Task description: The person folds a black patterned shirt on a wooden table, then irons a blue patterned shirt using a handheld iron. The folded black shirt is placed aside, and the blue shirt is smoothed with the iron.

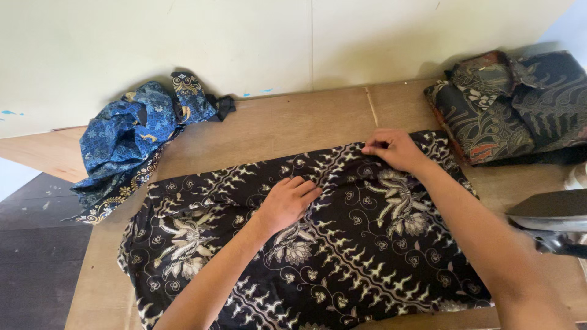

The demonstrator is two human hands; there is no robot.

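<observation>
Black batik cloth (342, 244): patterned in cream flowers and chevron bands, spread flat across the near middle of the wooden table (293, 122).

Left hand (287, 201): laid palm down on the cloth near its far edge, fingers together and extended flat; nothing is gripped.

Right hand (394, 148): placed at the far edge of the same cloth, right of the left hand; fingertips are pinched on the cloth's edge.

Blue batik garment (131, 143): crumpled in a heap at the far left of the table, against the pale wall (244, 43); well apart from both hands.

Folded dark batik garments (513, 107): stacked at the far right corner of the table, just beside the spread cloth.

Iron (550, 223): partly seen at the right edge of the view, near the right forearm; dark in colour.
</observation>
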